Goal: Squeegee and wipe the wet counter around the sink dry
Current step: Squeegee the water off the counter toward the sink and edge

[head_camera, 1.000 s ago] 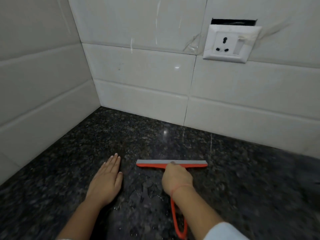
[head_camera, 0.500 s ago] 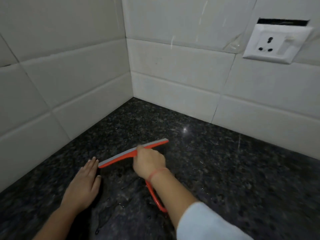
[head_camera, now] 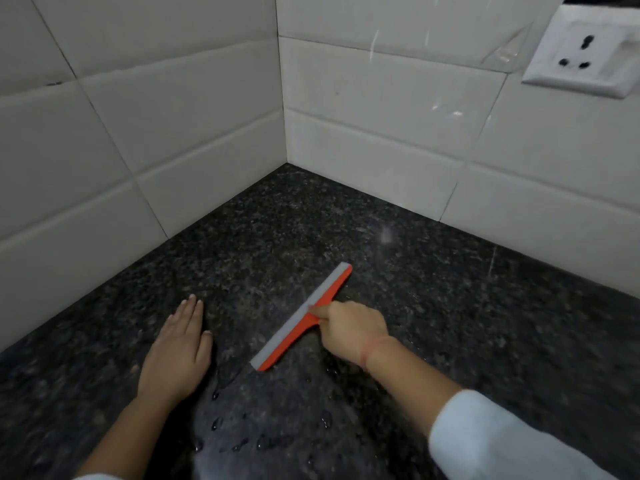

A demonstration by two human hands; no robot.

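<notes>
An orange squeegee [head_camera: 294,336] with a grey rubber blade lies slanted on the dark speckled granite counter [head_camera: 450,306], its blade edge facing the corner. My right hand [head_camera: 349,327] grips its handle, forefinger stretched onto the head. My left hand [head_camera: 178,351] rests flat on the counter to the left of the blade, fingers together, holding nothing. Water drops [head_camera: 242,441] and a wet sheen lie on the counter below the blade, between my forearms. No sink is in view.
White tiled walls meet in a corner [head_camera: 284,140] beyond the hands. A white wall socket [head_camera: 581,53] sits on the back wall at upper right. A white sleeve [head_camera: 502,441] covers my right forearm.
The view has swung left, bringing the corner toward the middle. The squeegee has turned further, its right end now pointing up and away, and sits farther from my left hand.
</notes>
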